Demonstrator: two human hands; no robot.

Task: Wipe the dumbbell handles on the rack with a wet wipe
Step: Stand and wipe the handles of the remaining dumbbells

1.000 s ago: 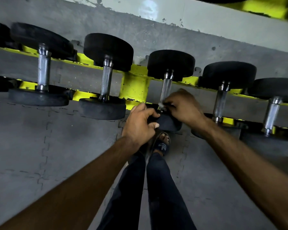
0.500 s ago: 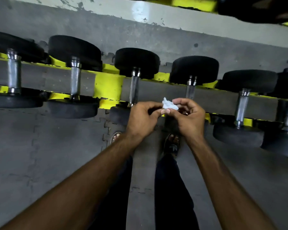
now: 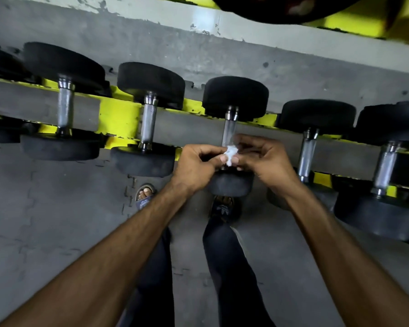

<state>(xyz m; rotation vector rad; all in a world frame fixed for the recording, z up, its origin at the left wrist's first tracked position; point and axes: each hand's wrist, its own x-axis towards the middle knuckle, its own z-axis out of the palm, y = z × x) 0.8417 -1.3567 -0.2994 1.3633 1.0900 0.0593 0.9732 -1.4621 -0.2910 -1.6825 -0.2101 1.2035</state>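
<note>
Several black dumbbells with chrome handles lie across a yellow rack [image 3: 119, 119]. A crumpled white wet wipe [image 3: 230, 153] is pinched between the fingertips of both hands, just in front of the middle dumbbell's handle [image 3: 229, 131]. My left hand [image 3: 196, 165] pinches the wipe from the left, and my right hand [image 3: 262, 159] pinches it from the right. The lower end of that handle is hidden behind the wipe and my fingers. Another handle [image 3: 148, 121] stands to the left, and one more handle [image 3: 307, 156] to the right.
Grey interlocking floor mats [image 3: 57, 220] lie below the rack, with a concrete wall base [image 3: 222, 50] behind it. My legs and sandalled feet [image 3: 145, 197] stand close under the rack. A black weight on a yellow upper shelf [image 3: 293, 8] hangs overhead at the top right.
A second ago my right hand was on the handle and my left on the dumbbell's head. Both then came off and pinched the wipe between them. The view has shifted along the rack.
</note>
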